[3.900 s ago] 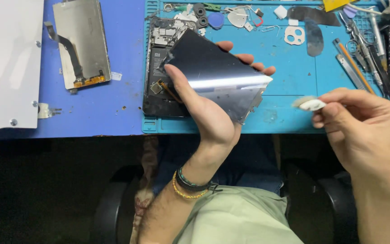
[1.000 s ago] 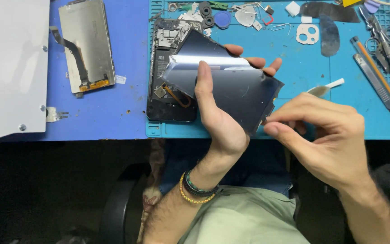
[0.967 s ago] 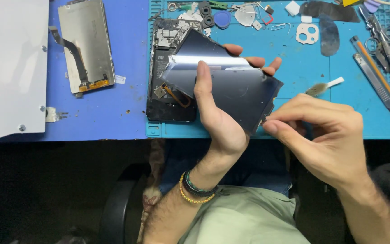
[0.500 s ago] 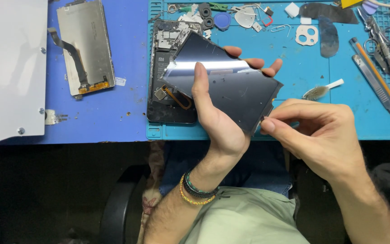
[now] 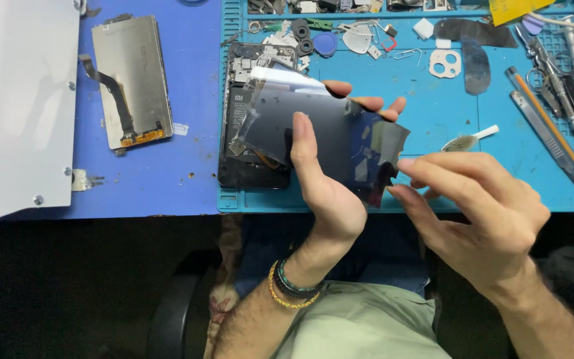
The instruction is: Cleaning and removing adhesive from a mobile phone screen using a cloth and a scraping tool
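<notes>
My left hand (image 5: 323, 189) holds a dark rectangular phone display panel (image 5: 313, 126) above the mat, thumb across its face and fingertips showing past its far edge. A thin protective film (image 5: 381, 154) is lifted and crumpled at the panel's right corner. My right hand (image 5: 479, 219) pinches that film's edge between thumb and forefinger. Another clear film flap stands up at the panel's upper left. Beneath the panel lies an opened phone body (image 5: 244, 143) with its battery showing.
A detached screen with a flex cable (image 5: 133, 80) lies on the blue table beside a white panel (image 5: 14, 106). The teal repair mat (image 5: 446, 113) holds a small brush (image 5: 470, 139), tweezers and tools (image 5: 553, 113), a camera bezel (image 5: 445, 63), and several small parts along its far edge.
The film has come away from the panel's right corner and now hangs crumpled. My right hand has shifted right and down with it. The panel is tilted flatter.
</notes>
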